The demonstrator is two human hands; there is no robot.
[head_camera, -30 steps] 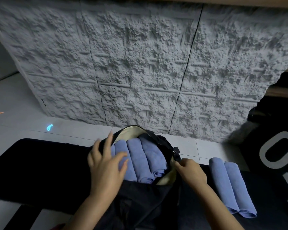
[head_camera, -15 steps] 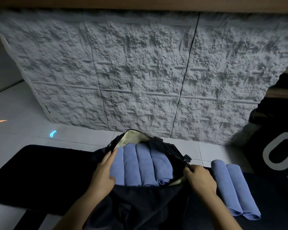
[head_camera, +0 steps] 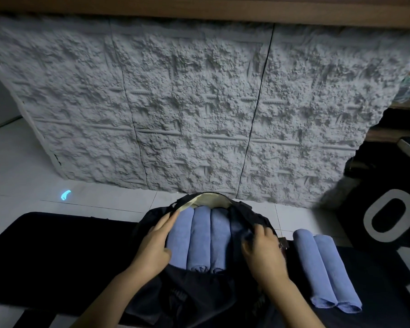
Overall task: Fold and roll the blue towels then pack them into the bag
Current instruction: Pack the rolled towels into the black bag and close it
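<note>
Blue terry, rolled tight: the packed towels [head_camera: 200, 235] lie side by side in the open mouth of the black bag [head_camera: 194, 292], its cream lining showing at the far rim; three rolls are plain, a fourth is partly hidden under the right flap. Two loose towels [head_camera: 305, 261], also rolled, lie touching each other on the black mat [head_camera: 57, 256] just to the right of the bag, not yet packed.

The left hand [head_camera: 156, 242] has fingers straight and together, laid along the left rim against the outermost roll; the right hand [head_camera: 263, 252] has fingers curled over the right flap, gripping the fabric.

Judgement: the step in hand is spreading the opening and seating the rolls to make room. To do it well, draw the right flap outward while the left palm crowds the rolls leftward; keep pressure along their length so none unrolls; free space at the right side before reaching for the next roll.

Obstructions: the flap over the fourth roll narrows the mouth; the zip pull [head_camera: 283, 243] sits between bag and loose towels and may snag terry. A grey textured panel [head_camera: 199, 102] stands behind on the white tiled floor [head_camera: 21, 174]; a black item with white numerals [head_camera: 355, 209] lies at far right, well apart.
</note>
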